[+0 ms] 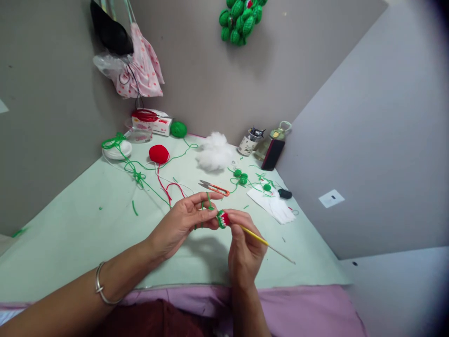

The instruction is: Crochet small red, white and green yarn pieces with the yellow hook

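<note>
A small crocheted piece point(222, 219) in green, white and red is pinched between my two hands above the table. My left hand point(187, 217) has green yarn point(202, 206) wound around its fingers, and its thumb and fingertips meet the green edge of the piece. My right hand point(245, 243) grips the red side and also holds a yellow-handled crochet hook point(254, 235), whose metal tip points down to the right, away from the piece. Just beyond my fingers lie orange thread snips point(214, 188).
A red yarn ball point(159, 154), green ball point(178, 129), white yarn point(118, 150) and tangled strands lie at the left. White stuffing point(214, 152) sits behind. At the right are small green pieces point(241, 177), white paper point(271, 203), a phone point(273, 155) and a cup point(248, 142).
</note>
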`<state>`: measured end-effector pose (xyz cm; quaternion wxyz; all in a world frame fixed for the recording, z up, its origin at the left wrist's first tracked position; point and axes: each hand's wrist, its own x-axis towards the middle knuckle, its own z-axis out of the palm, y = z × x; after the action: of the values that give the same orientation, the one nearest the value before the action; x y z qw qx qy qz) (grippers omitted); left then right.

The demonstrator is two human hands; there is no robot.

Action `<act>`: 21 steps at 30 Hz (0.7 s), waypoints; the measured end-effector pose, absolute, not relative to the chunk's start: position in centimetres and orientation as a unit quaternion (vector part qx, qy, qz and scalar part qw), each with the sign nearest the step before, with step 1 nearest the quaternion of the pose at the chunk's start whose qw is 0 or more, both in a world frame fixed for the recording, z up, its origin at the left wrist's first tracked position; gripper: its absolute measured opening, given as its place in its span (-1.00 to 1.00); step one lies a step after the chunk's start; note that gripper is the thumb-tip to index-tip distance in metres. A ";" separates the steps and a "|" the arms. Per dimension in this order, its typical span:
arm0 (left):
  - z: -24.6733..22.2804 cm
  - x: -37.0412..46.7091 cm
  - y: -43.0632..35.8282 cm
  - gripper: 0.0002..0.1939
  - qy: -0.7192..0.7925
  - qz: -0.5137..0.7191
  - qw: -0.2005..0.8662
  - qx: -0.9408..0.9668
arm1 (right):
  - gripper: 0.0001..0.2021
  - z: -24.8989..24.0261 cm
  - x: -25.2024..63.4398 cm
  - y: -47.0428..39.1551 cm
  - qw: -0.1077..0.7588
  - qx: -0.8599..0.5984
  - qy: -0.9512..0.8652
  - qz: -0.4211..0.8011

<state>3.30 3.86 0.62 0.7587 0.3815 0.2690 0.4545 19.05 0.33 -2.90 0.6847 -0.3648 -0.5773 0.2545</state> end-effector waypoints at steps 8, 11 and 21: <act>0.4 2.8 4.2 -0.62 0.260 0.420 0.755 0.431 | -0.85 -3.0 19.5 0.7 0.693 -0.327 -0.521 0.374; 0.7 2.4 4.3 -0.65 0.257 0.403 0.745 0.465 | -0.86 -2.7 19.4 0.6 0.702 -0.312 -0.506 0.392; 1.0 2.7 4.2 -0.49 0.276 0.380 0.735 0.489 | -0.84 -2.2 19.1 0.8 0.688 -0.293 -0.468 0.471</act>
<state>2.69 4.25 0.97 0.7347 0.4893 0.2765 0.3800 19.12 0.85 -2.23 0.6880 -0.2933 -0.4675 0.4712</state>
